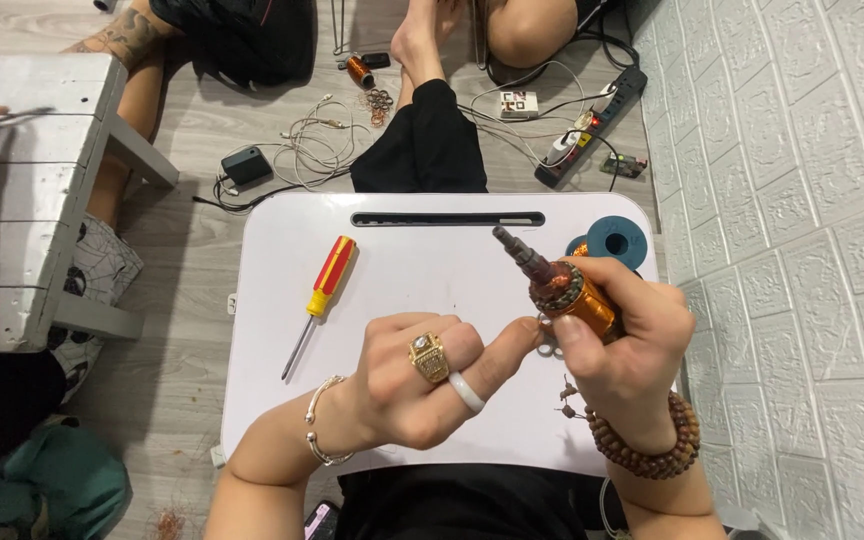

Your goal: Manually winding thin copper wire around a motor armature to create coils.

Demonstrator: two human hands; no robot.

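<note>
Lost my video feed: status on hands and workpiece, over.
Right hand grips copper-wound motor armature. Left hand fingertips at its windings. Red-yellow screwdriver lies clear, left on white lap table.

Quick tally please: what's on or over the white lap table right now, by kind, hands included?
Hands: 2, left hand and right hand
Motor rotors: 1, rotor in the right hand
Screwdrivers: 1, screwdriver
Wire spools: 1, blue spool at the far edge of the table
Total: 5
Some small bits lie near the right wrist, too small to tell.
</note>
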